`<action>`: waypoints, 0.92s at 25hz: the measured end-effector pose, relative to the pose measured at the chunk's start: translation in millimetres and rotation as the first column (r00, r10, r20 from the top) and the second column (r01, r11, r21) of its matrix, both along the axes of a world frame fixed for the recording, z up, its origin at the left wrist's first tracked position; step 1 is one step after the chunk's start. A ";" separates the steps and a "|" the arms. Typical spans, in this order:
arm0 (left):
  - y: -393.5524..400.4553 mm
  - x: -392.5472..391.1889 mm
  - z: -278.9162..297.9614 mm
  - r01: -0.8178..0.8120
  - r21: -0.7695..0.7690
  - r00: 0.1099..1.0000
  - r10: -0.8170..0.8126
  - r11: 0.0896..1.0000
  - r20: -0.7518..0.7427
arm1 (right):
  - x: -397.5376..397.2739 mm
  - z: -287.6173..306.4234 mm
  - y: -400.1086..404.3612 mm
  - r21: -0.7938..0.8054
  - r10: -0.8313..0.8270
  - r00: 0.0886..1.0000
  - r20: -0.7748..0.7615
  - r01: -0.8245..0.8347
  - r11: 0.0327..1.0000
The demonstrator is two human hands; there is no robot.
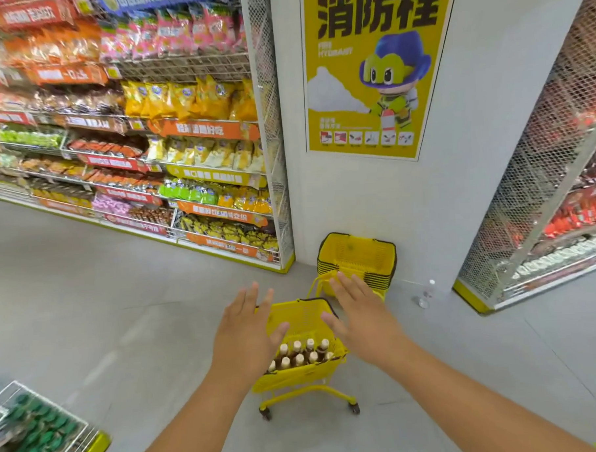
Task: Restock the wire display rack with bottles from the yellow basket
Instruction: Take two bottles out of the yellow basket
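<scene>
A yellow basket [302,316] on a small wheeled yellow frame stands on the floor in front of me. Several brown bottles with white caps [300,355] stand upright in its near end. My left hand [244,325] hovers over the basket's left rim, fingers spread, holding nothing. Spread and empty too, my right hand [356,312] hangs above the right rim. A wire display rack [42,435] with green-capped bottles sits at the bottom left corner.
A stack of empty yellow baskets [358,259] stands against the white pillar behind. A clear water bottle [427,293] lies on the floor to the right. Snack shelves [184,145] line the left, and a mesh-sided shelf [542,215] stands at right.
</scene>
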State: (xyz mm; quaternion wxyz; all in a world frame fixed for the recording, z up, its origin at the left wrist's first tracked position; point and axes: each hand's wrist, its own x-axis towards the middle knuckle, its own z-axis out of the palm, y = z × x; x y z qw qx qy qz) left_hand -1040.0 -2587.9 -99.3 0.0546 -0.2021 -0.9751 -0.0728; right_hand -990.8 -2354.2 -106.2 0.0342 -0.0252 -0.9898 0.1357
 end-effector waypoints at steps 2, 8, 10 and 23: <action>10.4 -16.8 -15.7 0.027 -0.011 0.999 -0.027 1.000 0.033 | -8.5 -13.2 7.6 -0.034 -0.010 0.999 0.038 0.012 0.999; 40.9 -110.8 -90.9 0.082 -0.014 0.976 -0.078 0.997 0.205 | -83.9 -73.2 25.8 -0.077 -0.052 0.976 0.211 0.070 0.995; 49.4 -147.9 -121.9 0.090 0.004 0.964 -0.088 0.996 0.252 | -119.3 -88.8 31.3 -0.094 -0.067 0.961 0.270 0.095 0.991; 103.0 -314.0 -418.6 0.041 0.027 0.784 -0.049 0.999 0.619 | -306.7 -394.3 71.3 -0.262 0.035 0.795 0.605 0.158 0.952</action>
